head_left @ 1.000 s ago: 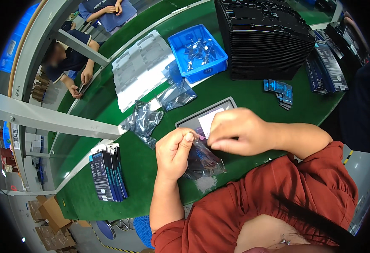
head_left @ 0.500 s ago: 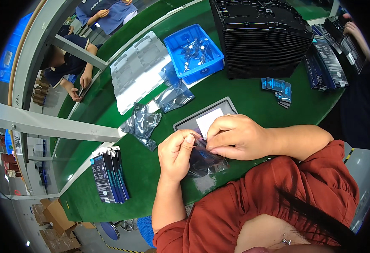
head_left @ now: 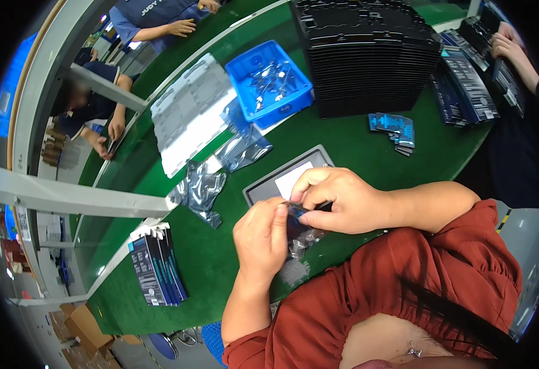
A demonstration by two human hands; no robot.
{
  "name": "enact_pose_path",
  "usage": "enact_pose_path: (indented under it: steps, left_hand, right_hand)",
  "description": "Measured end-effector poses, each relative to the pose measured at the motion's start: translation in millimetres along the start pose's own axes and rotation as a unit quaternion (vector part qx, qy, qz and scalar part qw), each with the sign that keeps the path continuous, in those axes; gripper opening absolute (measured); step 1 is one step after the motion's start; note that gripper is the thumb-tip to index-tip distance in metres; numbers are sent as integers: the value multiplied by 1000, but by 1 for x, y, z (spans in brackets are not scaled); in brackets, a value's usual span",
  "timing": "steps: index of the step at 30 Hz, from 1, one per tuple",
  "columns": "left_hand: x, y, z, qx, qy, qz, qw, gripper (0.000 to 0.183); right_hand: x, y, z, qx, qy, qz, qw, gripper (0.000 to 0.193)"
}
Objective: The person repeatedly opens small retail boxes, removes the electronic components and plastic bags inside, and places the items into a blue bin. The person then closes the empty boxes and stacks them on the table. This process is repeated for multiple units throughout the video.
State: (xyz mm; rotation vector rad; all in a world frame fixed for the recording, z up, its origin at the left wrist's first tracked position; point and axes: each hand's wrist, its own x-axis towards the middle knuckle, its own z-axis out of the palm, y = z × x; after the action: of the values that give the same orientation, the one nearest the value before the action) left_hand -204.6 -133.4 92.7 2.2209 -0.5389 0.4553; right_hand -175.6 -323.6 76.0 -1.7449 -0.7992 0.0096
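In the head view, much of the small clear plastic bag (head_left: 301, 229) is covered by both hands; only its crinkled lower part shows between them, and the dark content inside is hard to make out. The left hand (head_left: 262, 237) pinches the bag's upper edge between thumb and bent fingers. The right hand (head_left: 337, 200) curls over the top from the other side, fingertips pressed together on the same edge. The bag hangs with its long axis roughly up and down in the picture, the open end toward the fingers, just below the grey tray (head_left: 285, 181) on the green table (head_left: 355, 144). Beyond the tray sits a blue bin (head_left: 269, 83) and, beside that, a black tray stack (head_left: 368, 55).
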Motion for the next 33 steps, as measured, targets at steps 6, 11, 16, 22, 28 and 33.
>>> enact_pose_path:
  steps: [6, 11, 16, 22, 28, 33]
  left_hand:
    - [-5, -9, -14, -39, 42, -127, 990, 20]
    - [2, -11, -20, -61, 71, -127, 987, 18]
    - [-5, -18, -37, -48, 89, -142, 985, 17]
    - [-13, -21, -76, -52, 178, -183, 965, 16]
    - [-15, -43, -84, 1, 137, -250, 959, 18]
    - [14, -84, -83, 87, 97, -250, 960, 24]
  right_hand:
    - [-5, 8, -57, 113, 152, 127, 974, 17]
    - [-47, 29, -105, 113, 347, 249, 897, 29]
    - [-65, 38, -114, -21, 383, 261, 886, 38]
    - [-82, 48, -120, -359, 378, 215, 826, 28]
    - [-69, 38, -100, -343, 354, 72, 867, 21]
    - [-56, 25, -91, -380, 294, 14, 877, 12]
